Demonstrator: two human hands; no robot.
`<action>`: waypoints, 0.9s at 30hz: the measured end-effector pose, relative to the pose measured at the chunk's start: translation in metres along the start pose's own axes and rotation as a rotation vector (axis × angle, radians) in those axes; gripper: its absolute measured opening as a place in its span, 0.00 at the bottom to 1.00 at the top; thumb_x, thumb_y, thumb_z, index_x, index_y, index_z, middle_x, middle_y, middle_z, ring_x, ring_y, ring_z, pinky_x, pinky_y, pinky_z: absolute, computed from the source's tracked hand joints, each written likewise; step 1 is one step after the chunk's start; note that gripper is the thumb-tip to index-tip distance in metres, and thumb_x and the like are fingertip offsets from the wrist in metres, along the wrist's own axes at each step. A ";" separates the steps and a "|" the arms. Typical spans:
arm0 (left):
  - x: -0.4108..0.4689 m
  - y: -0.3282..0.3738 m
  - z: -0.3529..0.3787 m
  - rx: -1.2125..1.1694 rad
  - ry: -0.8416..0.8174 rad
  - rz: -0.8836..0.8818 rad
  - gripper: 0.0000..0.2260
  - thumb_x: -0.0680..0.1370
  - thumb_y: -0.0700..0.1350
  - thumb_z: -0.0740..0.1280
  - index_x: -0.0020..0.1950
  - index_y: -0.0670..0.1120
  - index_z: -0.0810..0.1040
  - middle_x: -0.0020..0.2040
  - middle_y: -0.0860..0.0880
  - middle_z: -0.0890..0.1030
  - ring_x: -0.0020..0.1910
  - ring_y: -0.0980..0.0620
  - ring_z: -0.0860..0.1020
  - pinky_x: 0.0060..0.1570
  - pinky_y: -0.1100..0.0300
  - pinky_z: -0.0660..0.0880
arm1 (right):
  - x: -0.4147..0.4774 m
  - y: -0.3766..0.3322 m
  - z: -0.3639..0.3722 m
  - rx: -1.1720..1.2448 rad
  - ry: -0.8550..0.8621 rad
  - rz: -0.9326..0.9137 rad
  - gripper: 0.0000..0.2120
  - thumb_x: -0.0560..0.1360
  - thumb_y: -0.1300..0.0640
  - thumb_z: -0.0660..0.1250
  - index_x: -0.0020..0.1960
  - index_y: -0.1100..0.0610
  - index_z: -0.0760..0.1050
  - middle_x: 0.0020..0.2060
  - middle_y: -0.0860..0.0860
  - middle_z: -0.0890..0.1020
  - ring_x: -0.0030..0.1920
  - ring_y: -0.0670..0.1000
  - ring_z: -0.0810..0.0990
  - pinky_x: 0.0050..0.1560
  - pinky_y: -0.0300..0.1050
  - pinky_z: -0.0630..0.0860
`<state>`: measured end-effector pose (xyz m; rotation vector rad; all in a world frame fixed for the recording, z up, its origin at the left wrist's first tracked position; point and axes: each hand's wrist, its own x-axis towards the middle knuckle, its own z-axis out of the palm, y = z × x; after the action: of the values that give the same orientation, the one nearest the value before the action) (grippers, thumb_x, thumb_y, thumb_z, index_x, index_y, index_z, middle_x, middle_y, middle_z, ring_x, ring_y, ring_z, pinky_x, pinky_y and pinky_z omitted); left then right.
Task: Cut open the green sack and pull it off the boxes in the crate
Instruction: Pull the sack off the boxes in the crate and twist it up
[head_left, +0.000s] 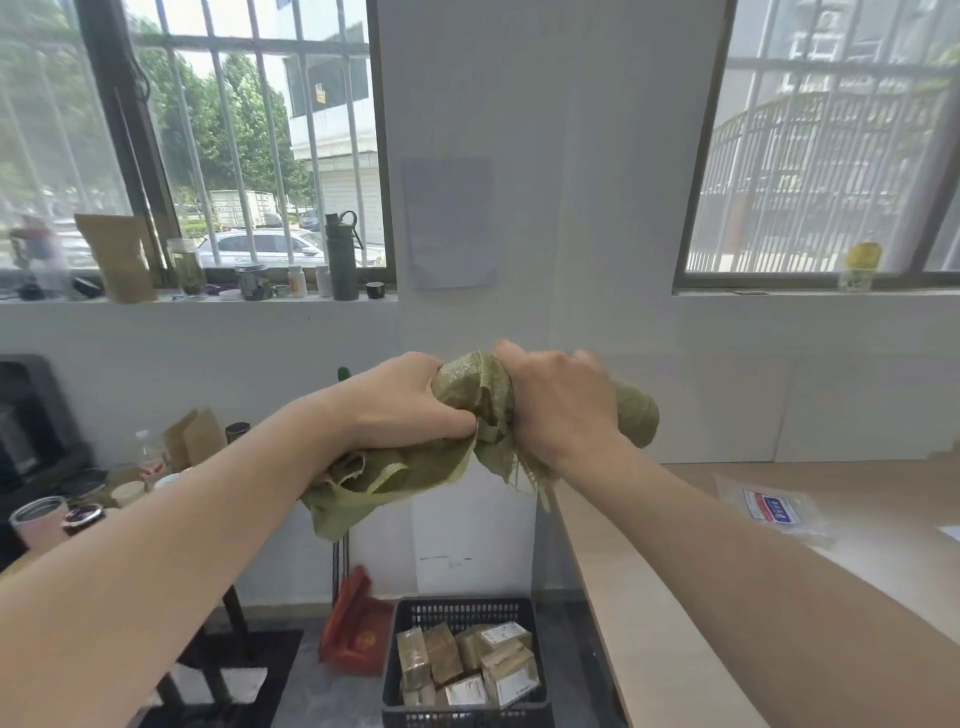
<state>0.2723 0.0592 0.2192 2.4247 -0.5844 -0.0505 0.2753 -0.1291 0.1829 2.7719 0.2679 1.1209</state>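
Observation:
The green woven sack (470, 400) is bunched into a crumpled roll, held up at chest height in front of the white wall. My left hand (400, 402) grips its left part, with loose folds hanging below my wrist. My right hand (558, 402) clamps the right part, and a short end sticks out past it. Frayed threads dangle between the hands. Far below on the floor stands the black plastic crate (540, 709), holding several tan and white boxes (467, 662), uncovered.
A light wooden counter (675, 597) runs along the right with a clear plastic packet (774, 512) on it. A red bag (358, 631) leans left of the crate. Cups and jars (62, 512) crowd a surface at left. The windowsill holds bottles (341, 257).

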 end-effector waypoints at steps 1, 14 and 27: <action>-0.004 0.001 0.002 0.086 0.035 0.034 0.14 0.68 0.56 0.73 0.46 0.49 0.77 0.39 0.53 0.84 0.39 0.52 0.82 0.43 0.54 0.81 | 0.000 0.001 0.000 0.042 -0.039 0.005 0.15 0.67 0.66 0.65 0.45 0.50 0.64 0.27 0.47 0.66 0.32 0.59 0.72 0.39 0.48 0.61; -0.003 -0.021 0.046 0.988 0.325 0.167 0.56 0.67 0.67 0.71 0.84 0.47 0.43 0.52 0.48 0.72 0.43 0.47 0.74 0.40 0.56 0.69 | 0.000 0.009 -0.001 0.261 -0.380 0.182 0.05 0.72 0.57 0.66 0.44 0.49 0.78 0.34 0.47 0.78 0.34 0.56 0.77 0.31 0.44 0.68; 0.015 -0.030 0.027 0.773 0.367 0.052 0.08 0.71 0.50 0.66 0.46 0.53 0.68 0.34 0.53 0.69 0.37 0.43 0.74 0.38 0.55 0.69 | -0.002 0.018 0.004 0.452 -0.491 -0.203 0.63 0.56 0.34 0.80 0.79 0.35 0.45 0.57 0.50 0.76 0.59 0.55 0.75 0.60 0.56 0.73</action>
<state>0.2928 0.0584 0.1818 3.0321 -0.5578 0.7550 0.2785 -0.1477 0.1827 3.1858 0.7980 0.3381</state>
